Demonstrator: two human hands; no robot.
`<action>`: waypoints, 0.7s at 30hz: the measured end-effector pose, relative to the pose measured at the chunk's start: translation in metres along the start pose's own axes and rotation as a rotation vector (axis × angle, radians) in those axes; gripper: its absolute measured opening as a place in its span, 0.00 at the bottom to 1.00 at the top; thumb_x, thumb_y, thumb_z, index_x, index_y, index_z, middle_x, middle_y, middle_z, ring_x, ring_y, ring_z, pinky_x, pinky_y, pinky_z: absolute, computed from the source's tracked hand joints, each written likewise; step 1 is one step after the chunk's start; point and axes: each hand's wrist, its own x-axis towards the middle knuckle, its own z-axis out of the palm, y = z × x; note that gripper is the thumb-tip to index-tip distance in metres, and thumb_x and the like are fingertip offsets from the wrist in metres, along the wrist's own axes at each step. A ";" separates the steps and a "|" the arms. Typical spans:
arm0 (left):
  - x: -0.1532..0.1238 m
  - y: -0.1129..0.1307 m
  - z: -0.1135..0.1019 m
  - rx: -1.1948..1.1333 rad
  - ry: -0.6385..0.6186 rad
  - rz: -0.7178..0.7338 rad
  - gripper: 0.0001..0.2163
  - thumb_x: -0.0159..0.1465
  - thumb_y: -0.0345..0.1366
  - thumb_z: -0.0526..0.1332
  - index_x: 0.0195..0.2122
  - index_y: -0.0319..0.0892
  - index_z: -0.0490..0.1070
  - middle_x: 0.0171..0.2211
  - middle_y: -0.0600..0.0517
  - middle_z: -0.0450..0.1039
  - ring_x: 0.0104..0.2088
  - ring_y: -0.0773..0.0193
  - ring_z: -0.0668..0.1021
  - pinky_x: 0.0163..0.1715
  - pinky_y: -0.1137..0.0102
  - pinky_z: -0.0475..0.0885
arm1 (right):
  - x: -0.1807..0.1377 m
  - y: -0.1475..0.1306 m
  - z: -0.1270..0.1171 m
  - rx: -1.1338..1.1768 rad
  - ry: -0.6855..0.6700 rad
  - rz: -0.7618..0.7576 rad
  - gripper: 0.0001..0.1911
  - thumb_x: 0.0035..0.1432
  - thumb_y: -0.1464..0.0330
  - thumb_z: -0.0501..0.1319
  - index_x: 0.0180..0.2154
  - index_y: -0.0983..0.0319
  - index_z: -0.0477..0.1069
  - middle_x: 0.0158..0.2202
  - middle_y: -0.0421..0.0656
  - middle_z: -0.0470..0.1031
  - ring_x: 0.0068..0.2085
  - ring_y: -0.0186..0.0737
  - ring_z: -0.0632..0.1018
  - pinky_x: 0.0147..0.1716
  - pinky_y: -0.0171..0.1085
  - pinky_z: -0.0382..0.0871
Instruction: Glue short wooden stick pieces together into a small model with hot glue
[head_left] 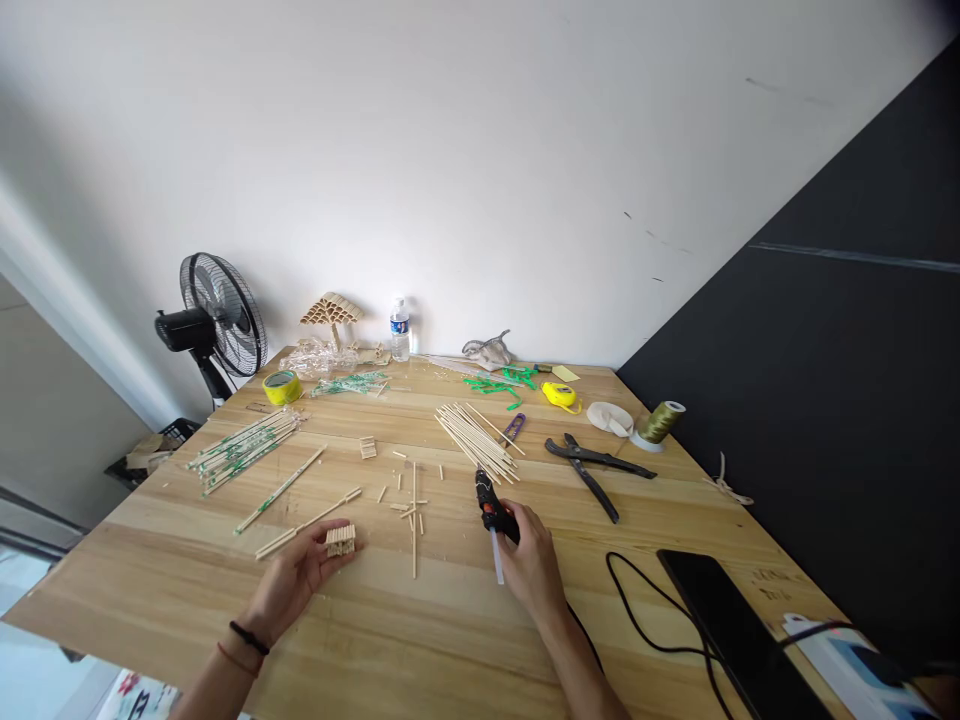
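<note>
My left hand (304, 572) is closed on a small block built of short wooden stick pieces (340, 541), held by its side just above the table. In my right hand (534, 560) is a black hot glue gun (491, 505), its nozzle pointing away from me and a clear glue stick poking out of its rear. Cut stick pieces (414, 515) lie scattered between the hands. Beyond the glue gun rests a bundle of bare wooden sticks (476, 440). A small stick panel (367, 447) lies further back.
Wrapped sticks (247, 450) and yellow tape (282, 387) lie at left, near a fan (217, 315). A stick-built umbrella shape (330, 310) and a water bottle (400, 330) stand behind. At right are pliers (592, 465), a tape measure (561, 396), a phone (731, 625) and a power strip (847, 665).
</note>
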 end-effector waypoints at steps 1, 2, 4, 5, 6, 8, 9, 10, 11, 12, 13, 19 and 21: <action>-0.003 0.002 0.003 -0.013 0.001 0.006 0.18 0.57 0.36 0.70 0.48 0.34 0.81 0.49 0.39 0.84 0.55 0.43 0.82 0.67 0.49 0.66 | 0.000 0.000 -0.001 0.017 0.013 0.006 0.13 0.62 0.64 0.58 0.47 0.61 0.73 0.44 0.52 0.82 0.45 0.54 0.81 0.45 0.49 0.73; -0.007 0.004 0.005 -0.019 0.004 0.012 0.18 0.57 0.35 0.71 0.49 0.35 0.81 0.50 0.40 0.84 0.55 0.44 0.82 0.68 0.50 0.65 | 0.001 0.000 -0.003 0.034 0.025 0.012 0.13 0.62 0.64 0.58 0.47 0.61 0.73 0.43 0.52 0.82 0.45 0.53 0.81 0.45 0.49 0.74; -0.013 0.006 0.011 -0.013 0.018 0.027 0.17 0.58 0.33 0.73 0.49 0.36 0.81 0.49 0.42 0.84 0.55 0.46 0.82 0.68 0.52 0.65 | 0.002 0.001 -0.007 0.064 0.043 0.025 0.13 0.62 0.63 0.58 0.46 0.61 0.73 0.43 0.52 0.82 0.44 0.53 0.81 0.45 0.48 0.74; -0.016 0.006 0.013 0.000 0.023 0.038 0.17 0.57 0.33 0.74 0.48 0.37 0.81 0.49 0.42 0.84 0.54 0.47 0.83 0.68 0.52 0.65 | 0.002 0.001 -0.008 0.076 0.050 0.032 0.14 0.62 0.63 0.58 0.46 0.62 0.73 0.42 0.53 0.81 0.43 0.53 0.81 0.45 0.48 0.74; -0.019 0.006 0.015 0.011 0.023 0.050 0.18 0.57 0.34 0.75 0.48 0.37 0.81 0.48 0.43 0.84 0.53 0.48 0.83 0.67 0.53 0.66 | 0.002 0.001 -0.009 0.087 0.054 0.040 0.14 0.63 0.62 0.58 0.46 0.62 0.73 0.42 0.53 0.81 0.43 0.53 0.81 0.45 0.48 0.75; -0.026 0.004 0.019 0.025 0.013 0.071 0.19 0.58 0.35 0.76 0.49 0.37 0.81 0.48 0.43 0.84 0.52 0.49 0.84 0.65 0.54 0.69 | 0.002 0.002 -0.011 0.103 0.055 0.055 0.16 0.63 0.60 0.58 0.47 0.62 0.73 0.43 0.54 0.81 0.43 0.54 0.81 0.44 0.47 0.75; -0.029 0.002 0.021 0.029 0.007 0.073 0.19 0.59 0.37 0.76 0.50 0.37 0.80 0.48 0.42 0.84 0.51 0.50 0.84 0.64 0.55 0.70 | 0.001 0.002 -0.012 0.109 0.052 0.061 0.16 0.63 0.59 0.58 0.47 0.62 0.73 0.43 0.54 0.81 0.43 0.54 0.81 0.44 0.47 0.75; -0.033 0.000 0.022 0.031 0.005 0.073 0.19 0.60 0.38 0.75 0.51 0.37 0.80 0.48 0.42 0.84 0.51 0.51 0.84 0.62 0.56 0.72 | 0.000 0.002 -0.012 0.113 0.046 0.066 0.17 0.62 0.59 0.59 0.47 0.62 0.74 0.43 0.55 0.81 0.43 0.54 0.81 0.43 0.47 0.75; -0.037 -0.002 0.024 0.035 0.006 0.069 0.20 0.61 0.40 0.74 0.52 0.38 0.79 0.48 0.42 0.84 0.50 0.51 0.84 0.60 0.57 0.73 | -0.001 0.002 -0.012 0.116 0.038 0.069 0.18 0.62 0.58 0.59 0.47 0.62 0.74 0.42 0.54 0.81 0.43 0.54 0.81 0.43 0.46 0.75; -0.041 -0.004 0.026 0.040 0.009 0.067 0.20 0.62 0.41 0.74 0.52 0.38 0.79 0.47 0.42 0.84 0.49 0.52 0.85 0.58 0.58 0.75 | -0.002 0.002 -0.012 0.117 0.028 0.072 0.19 0.61 0.57 0.59 0.47 0.62 0.74 0.42 0.54 0.82 0.42 0.54 0.81 0.42 0.46 0.75; -0.045 -0.007 0.027 0.046 0.012 0.068 0.20 0.63 0.42 0.73 0.53 0.39 0.79 0.47 0.42 0.84 0.49 0.52 0.85 0.56 0.58 0.76 | -0.003 0.003 -0.011 0.115 0.018 0.074 0.19 0.61 0.57 0.59 0.48 0.62 0.74 0.42 0.54 0.82 0.42 0.54 0.81 0.41 0.45 0.75; -0.062 -0.027 0.027 0.084 0.003 0.153 0.20 0.63 0.47 0.72 0.49 0.39 0.79 0.47 0.42 0.84 0.46 0.51 0.86 0.51 0.58 0.79 | -0.006 0.014 -0.011 0.040 -0.010 0.086 0.24 0.58 0.54 0.61 0.49 0.64 0.75 0.45 0.57 0.82 0.45 0.58 0.81 0.43 0.47 0.73; -0.065 -0.034 0.023 0.099 -0.012 0.178 0.20 0.64 0.49 0.71 0.49 0.39 0.78 0.45 0.41 0.84 0.46 0.50 0.86 0.50 0.58 0.79 | -0.007 0.017 -0.011 0.001 -0.004 0.089 0.25 0.59 0.53 0.60 0.49 0.65 0.74 0.46 0.59 0.81 0.46 0.59 0.81 0.44 0.49 0.73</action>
